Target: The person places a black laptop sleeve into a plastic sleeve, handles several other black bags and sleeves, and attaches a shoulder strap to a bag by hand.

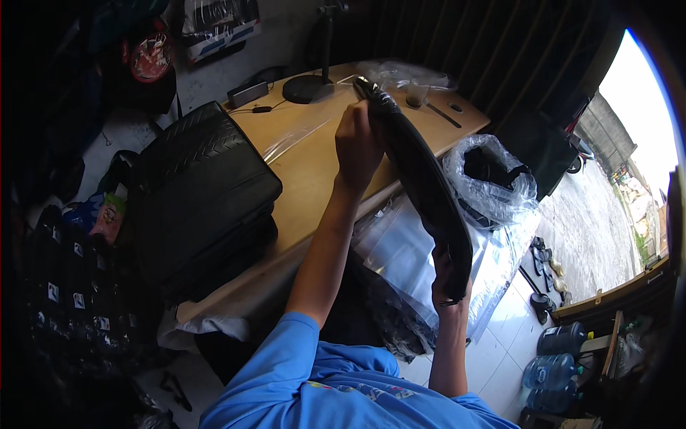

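Observation:
A slim black bag (418,171) is held up edge-on before me, slanting from the far middle down to the near right. My left hand (359,141) is closed on its upper end, next to a shiny, crinkled part. Lower down, my right hand (450,279) grips the near end, its fingers partly hidden behind the bag. To the left on the wooden table (304,207), a stack of black bags (207,186) lies with a chevron-patterned panel on top. A clear plastic sleeve (296,136) rests on the tabletop beyond the stack.
Right of the table, clear plastic bags (400,243) lie piled, with an open plastic sack (493,179) of black items on them. A stand with a round base (307,89) and a small dark box (247,94) stand at the back. Water jugs (550,372) and sandals (544,264) line the right.

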### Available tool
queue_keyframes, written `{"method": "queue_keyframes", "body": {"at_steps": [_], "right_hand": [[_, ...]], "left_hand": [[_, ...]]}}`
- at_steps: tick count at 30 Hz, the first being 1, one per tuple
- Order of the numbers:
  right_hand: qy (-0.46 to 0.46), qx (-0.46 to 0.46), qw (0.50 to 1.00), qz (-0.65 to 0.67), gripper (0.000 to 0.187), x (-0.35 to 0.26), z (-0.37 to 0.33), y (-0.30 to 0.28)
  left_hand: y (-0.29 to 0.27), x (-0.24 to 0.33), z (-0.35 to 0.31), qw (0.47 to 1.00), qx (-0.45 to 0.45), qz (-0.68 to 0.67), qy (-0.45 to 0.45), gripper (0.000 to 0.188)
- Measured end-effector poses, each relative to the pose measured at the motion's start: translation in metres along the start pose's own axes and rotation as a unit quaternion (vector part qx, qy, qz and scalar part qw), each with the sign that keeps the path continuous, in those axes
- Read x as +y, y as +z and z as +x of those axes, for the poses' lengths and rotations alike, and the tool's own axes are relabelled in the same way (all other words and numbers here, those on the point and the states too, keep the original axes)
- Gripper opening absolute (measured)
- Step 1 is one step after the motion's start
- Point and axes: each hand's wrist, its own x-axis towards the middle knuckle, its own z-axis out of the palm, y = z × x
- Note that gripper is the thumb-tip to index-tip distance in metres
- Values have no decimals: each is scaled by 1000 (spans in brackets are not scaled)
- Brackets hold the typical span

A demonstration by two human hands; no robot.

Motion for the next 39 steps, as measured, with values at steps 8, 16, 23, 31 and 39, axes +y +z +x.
{"method": "queue_keyframes", "body": {"at_steps": [8,16,23,31,39], "right_hand": [[53,-27,997,59,32,-7,-2,-13],[41,-35,998,35,31,-3,0,-14],[29,-22,999,-20,28,6,-3,-12],[-100,111,949,-279,34,-22,-8,-38],[-145,74,928,-334,29,-20,-7,-35]], "left_hand": [[-8,-25,3,991,-92,64,79,24],[-9,-14,-23,990,-105,-29,-89,40],[-29,33,-42,956,-109,-111,-250,51],[-98,7,-83,484,4,-508,-713,26],[-68,4,-94,562,-10,-401,-724,16]]}}
